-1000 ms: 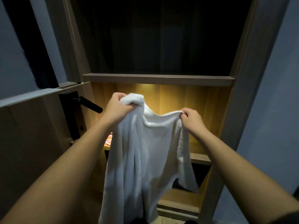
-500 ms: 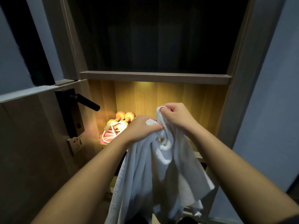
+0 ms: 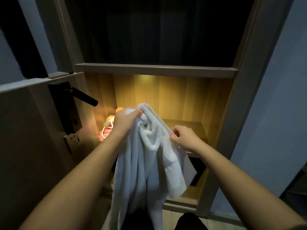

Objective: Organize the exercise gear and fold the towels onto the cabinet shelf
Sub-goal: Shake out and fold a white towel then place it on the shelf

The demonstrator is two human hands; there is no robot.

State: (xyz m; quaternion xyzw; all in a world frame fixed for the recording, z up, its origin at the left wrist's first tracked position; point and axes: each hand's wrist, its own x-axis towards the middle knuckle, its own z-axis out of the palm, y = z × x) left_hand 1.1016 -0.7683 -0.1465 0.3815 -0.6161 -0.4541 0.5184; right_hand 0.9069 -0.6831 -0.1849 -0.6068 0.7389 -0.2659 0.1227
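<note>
Now | step: folding towel [image 3: 146, 171] in mid-air | left hand [image 3: 125, 121] fingers curled round bunched top corners | right hand [image 3: 185, 138] pinches edge just below them | tip: run right fingers down that edge, pull flat | shelf [image 3: 187, 125] beyond knuckles

Both bare forearms reached forward. The left hand [image 3: 126, 122] was the higher one, its fingers curled in a fist round the bunched top of the white towel [image 3: 146, 166]. The right hand [image 3: 185, 138], lower and just beside that grip, pinched the towel's edge between thumb and fingers.
</note>
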